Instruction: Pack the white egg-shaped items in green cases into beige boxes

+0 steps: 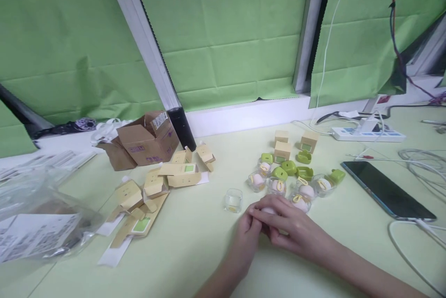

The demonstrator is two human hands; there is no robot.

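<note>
The person's 2 bare hands meet low over the smooth, pale green tabletop (195,242). The right hand (291,223) curls its fingers around a smooth, rounded, pale pink ball (268,211), which shows between them. The left hand (248,230) presses in from the other side, thumb and forefinger near the ball; its remaining fingers are hidden, so their grip cannot be told. Just beside the left hand stands a clear, square-sided plastic cup (233,203). Beyond the right hand cluster similar transparent cups (257,183) bearing pale balls, several with yellow cord loops (301,181), among glossy green plastic caps (289,167). Behind these sit 3 small, matte cardboard boxes (282,152).
</note>
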